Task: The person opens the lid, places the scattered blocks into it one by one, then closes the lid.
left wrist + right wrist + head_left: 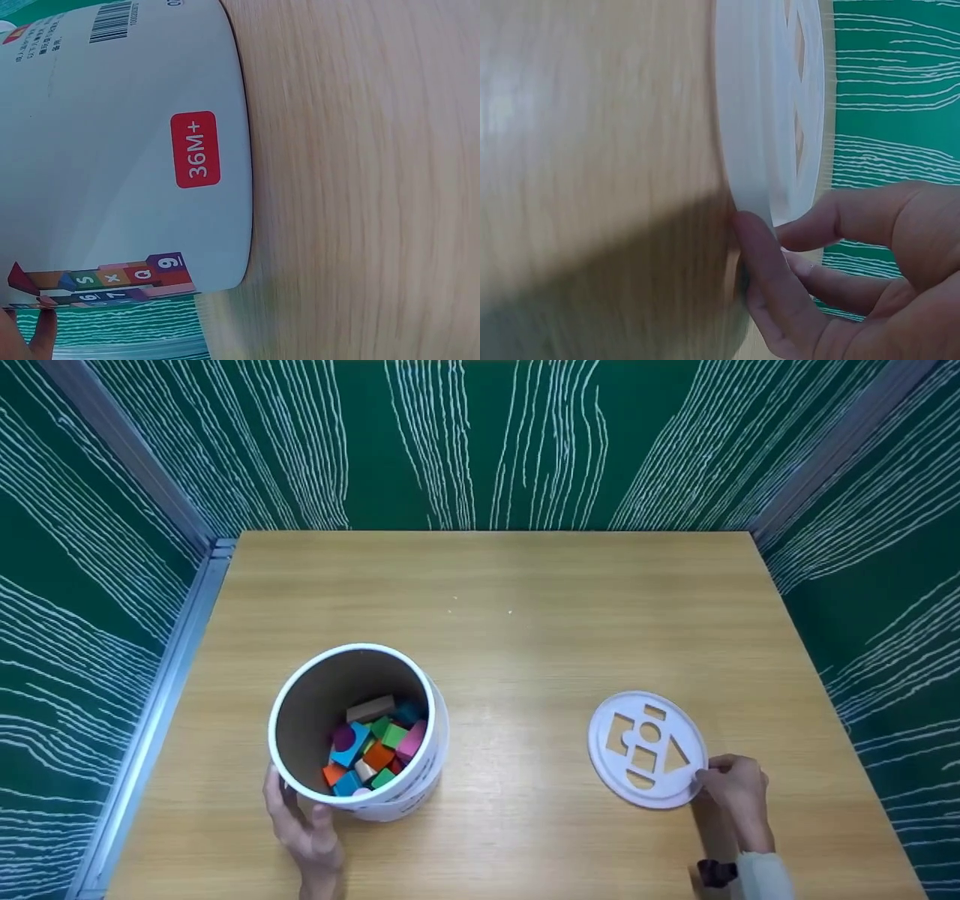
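A white round bucket (439, 750), its top uncovered, stands at the left of the table with colourful wooden blocks (379, 753) inside. My left hand (304, 832) touches the bucket's near left side, fingers and thumb spread along the wall. Printed blocks and a red "36M+" label (196, 150) show on the bucket's wall in the left wrist view. On the right lies a white round lid (609, 769) with cut-out shapes, among them a triangle, a circle and rectangles. My right hand (739, 795) pinches the lid's near right rim between thumb and fingers.
The wooden table (517, 660) reaches back to a green wall (367, 457) with pale wavy lines. Metal frame bars (150, 720) run along the left side. A few tiny white specks lie near the table's middle.
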`<state>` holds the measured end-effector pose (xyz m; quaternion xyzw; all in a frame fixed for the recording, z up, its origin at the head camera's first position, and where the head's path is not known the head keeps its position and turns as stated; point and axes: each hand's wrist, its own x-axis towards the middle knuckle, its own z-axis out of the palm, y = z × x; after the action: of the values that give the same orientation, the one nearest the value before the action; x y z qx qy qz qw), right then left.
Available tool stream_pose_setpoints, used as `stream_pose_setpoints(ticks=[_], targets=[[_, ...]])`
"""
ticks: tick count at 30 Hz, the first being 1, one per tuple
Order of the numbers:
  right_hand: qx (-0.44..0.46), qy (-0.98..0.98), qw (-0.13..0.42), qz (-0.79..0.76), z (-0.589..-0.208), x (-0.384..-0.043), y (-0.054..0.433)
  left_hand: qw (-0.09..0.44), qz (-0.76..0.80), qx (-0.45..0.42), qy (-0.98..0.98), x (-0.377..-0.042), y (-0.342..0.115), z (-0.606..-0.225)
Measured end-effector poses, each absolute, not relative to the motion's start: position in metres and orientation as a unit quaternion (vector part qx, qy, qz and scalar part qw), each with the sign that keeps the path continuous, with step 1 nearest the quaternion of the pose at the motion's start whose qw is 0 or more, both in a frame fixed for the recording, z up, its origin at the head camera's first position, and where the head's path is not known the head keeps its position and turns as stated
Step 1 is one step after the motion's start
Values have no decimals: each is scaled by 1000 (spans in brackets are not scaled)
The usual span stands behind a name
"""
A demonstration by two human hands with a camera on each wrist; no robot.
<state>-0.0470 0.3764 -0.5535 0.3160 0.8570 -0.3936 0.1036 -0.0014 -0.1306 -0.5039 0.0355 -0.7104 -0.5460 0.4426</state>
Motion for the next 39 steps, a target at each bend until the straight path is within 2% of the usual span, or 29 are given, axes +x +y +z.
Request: stream_pose_setpoints(ticks=[10, 16, 23, 29, 35, 39], targets=[[342, 827, 119, -430, -546, -46, 387, 431, -549, 42, -715, -1, -130, -503], [371, 760, 159, -510, -545, -50, 389, 432, -551, 38, -713, -1, -130, -503], [309, 723, 217, -578, -539, -51, 391, 441, -546, 33, -711, -2, -130, -504], [296, 639, 209, -679, -535, -51, 385, 451, -550, 24, -702, -2, -130, -506], [301, 619, 217, -692, -526, -52, 380, 447, -549, 29, -706, -2, -130, -505], [267, 623, 204, -707, -518, -51, 375, 441, -552, 25, -707, -2, -131, -504]])
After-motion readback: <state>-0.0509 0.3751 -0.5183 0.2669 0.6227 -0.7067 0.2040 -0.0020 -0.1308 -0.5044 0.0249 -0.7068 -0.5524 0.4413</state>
